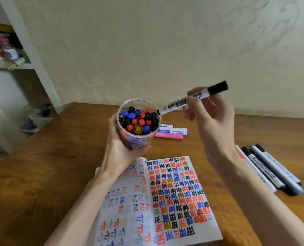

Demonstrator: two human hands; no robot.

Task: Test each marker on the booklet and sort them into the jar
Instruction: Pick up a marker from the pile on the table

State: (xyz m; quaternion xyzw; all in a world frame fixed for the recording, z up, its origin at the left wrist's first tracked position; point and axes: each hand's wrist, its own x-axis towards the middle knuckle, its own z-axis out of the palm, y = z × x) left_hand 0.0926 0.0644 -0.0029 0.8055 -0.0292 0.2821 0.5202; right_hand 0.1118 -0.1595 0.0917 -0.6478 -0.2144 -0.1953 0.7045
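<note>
You held the clear jar [137, 99] in your left hand [119, 144], its open mouth facing you. It was packed with capped markers standing on end: red, blue, black and one yellow. Your right hand [209, 118] pinched a white marker [174, 104] with a black cap. It slanted cap-up to the right, its lower end at the jar's rim. The booklet [174, 197] lay open at the table's near edge, its right page crowded with red, blue and black characters. A few loose markers [172, 132], one of them pink, lay toward the far edge behind the jar. More markers [271, 171] lay side by side by the right edge.
</note>
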